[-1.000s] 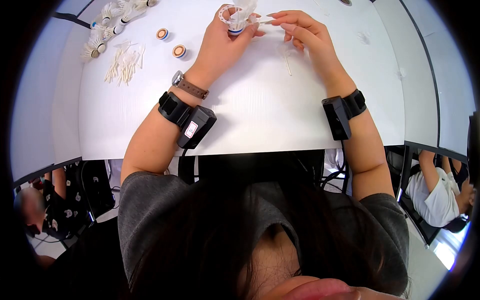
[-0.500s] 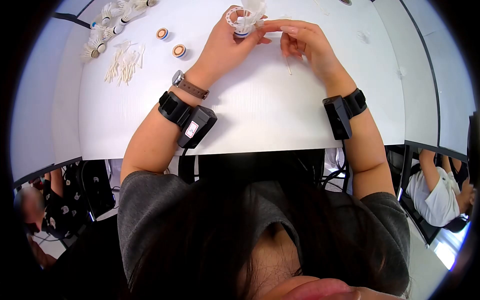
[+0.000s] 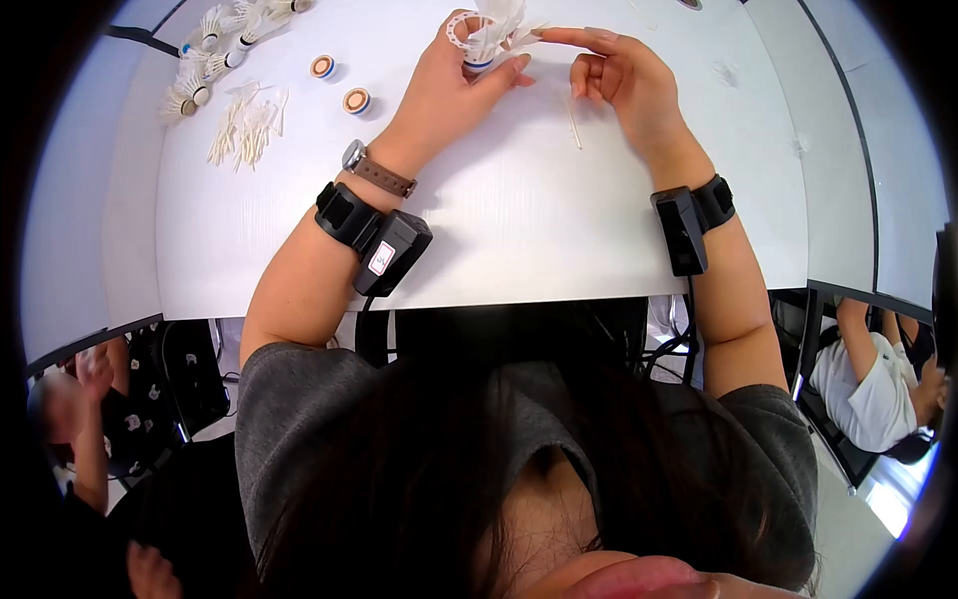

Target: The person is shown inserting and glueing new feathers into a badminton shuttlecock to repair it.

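My left hand (image 3: 454,75) is closed around a partly taken-apart shuttlecock (image 3: 477,66). A white ring with holes (image 3: 454,35) and loose-looking white feathers (image 3: 494,28) stick up from it, and a blue band shows at its base. My right hand (image 3: 629,85) is beside it, index finger stretched out with the tip at the feathers' edge. Its other fingers are loosely curled and I see nothing held in them. A thin white quill (image 3: 574,125) lies on the table just below those fingers.
Two cork shuttlecock bases (image 3: 322,67) (image 3: 356,101) stand left of my hands. Beyond them are a pile of white quills (image 3: 249,128) and several shuttlecocks (image 3: 215,60). Feather scraps (image 3: 725,73) lie to the right. White panels border the table (image 3: 499,240); people sit on both sides.
My right hand has drawn slightly right, away from the shuttlecock, uncovering more of the feathers and the quill. My left hand has barely moved. A person's arm at far left has moved.
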`<state>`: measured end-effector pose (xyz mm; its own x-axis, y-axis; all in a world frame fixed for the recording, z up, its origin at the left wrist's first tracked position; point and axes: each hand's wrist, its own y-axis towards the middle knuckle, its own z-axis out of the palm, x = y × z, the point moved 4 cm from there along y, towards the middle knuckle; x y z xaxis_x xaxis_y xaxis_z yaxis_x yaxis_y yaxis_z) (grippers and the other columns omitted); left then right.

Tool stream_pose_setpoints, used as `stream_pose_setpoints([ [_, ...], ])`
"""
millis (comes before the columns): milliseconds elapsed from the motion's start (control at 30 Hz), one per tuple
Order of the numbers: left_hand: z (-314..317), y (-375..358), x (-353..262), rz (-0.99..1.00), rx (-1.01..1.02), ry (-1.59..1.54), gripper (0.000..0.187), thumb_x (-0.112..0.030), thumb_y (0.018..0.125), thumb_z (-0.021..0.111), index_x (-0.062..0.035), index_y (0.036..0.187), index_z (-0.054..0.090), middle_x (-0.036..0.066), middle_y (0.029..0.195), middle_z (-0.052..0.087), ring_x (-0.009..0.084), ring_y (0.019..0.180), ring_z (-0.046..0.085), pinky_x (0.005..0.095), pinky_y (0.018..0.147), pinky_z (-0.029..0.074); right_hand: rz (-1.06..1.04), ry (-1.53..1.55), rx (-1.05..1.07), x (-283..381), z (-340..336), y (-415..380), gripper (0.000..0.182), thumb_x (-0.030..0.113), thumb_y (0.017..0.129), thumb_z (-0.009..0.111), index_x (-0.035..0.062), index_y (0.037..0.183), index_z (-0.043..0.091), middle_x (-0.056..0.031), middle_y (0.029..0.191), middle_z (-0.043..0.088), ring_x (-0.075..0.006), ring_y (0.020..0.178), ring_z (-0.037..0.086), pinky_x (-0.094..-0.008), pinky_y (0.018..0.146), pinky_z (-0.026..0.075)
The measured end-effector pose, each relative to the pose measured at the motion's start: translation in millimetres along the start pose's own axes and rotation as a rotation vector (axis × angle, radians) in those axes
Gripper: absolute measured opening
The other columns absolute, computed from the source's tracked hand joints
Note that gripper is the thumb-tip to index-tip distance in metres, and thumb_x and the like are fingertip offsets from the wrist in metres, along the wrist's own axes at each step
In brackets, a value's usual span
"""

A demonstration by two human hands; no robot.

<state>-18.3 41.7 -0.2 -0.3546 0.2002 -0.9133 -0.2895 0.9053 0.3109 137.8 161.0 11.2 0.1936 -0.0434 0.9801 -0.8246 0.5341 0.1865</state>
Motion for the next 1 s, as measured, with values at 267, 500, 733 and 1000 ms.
stream_pose_setpoints([
  [267, -2.0, 0.1, -2.1, -0.052, -0.022, 0.106, 0.027, -0.013, 0.099, 0.062, -0.0006, 0.122, 0.054, 0.01, 0.103, 0.069, 0.0152, 0.086, 0.074, 0.0237, 0.075, 0.059, 0.006, 0.089, -0.145, -3.0, -12.4, 3.5, 0.045, 0.031, 0.1, 0.038, 0.0011, 0.115, 0.069, -0.0121, 0.121, 0.07, -0.0114, 0.069, 0.055, -0.0207, 0.063, 0.042],
  [500, -2.7, 1.1, -2.4, -0.036, -0.048, 0.133, 0.027, -0.015, 0.099, 0.062, -0.0001, 0.12, 0.054, 0.01, 0.1, 0.069, 0.0148, 0.083, 0.073, 0.0234, 0.073, 0.059, 0.006, 0.071, -0.245, -9.1, -18.6, 3.2, 0.041, 0.029, 0.1, 0.043, 0.0018, 0.112, 0.07, -0.0119, 0.118, 0.072, -0.0108, 0.066, 0.055, -0.0206, 0.059, 0.041],
  [733, -4.3, 1.5, 0.8, -0.039, -0.066, 0.112, 0.027, -0.017, 0.099, 0.064, -0.0007, 0.119, 0.055, 0.01, 0.099, 0.069, 0.014, 0.081, 0.073, 0.0232, 0.073, 0.059, 0.154, -0.166, -0.262, -8.4, -18.0, 0.1, 0.038, 0.027, 0.1, 0.049, 0.0028, 0.116, 0.073, -0.0051, 0.098, 0.071, -0.0054, 0.067, 0.05, -0.0191, 0.059, 0.04],
  [1000, -4.8, 0.8, -0.2, -0.048, -0.055, 0.115, 0.027, -0.018, 0.099, 0.064, -0.0016, 0.118, 0.055, 0.008, 0.093, 0.069, 0.0129, 0.078, 0.072, 0.023, 0.071, 0.058, -0.076, -0.216, -0.297, -3.5, -7.5, 1.2, 0.026, 0.022, 0.094, 0.058, 0.0072, 0.104, 0.077, 0.0028, 0.077, 0.064, -0.0036, 0.064, 0.048, -0.0185, 0.057, 0.037],
])
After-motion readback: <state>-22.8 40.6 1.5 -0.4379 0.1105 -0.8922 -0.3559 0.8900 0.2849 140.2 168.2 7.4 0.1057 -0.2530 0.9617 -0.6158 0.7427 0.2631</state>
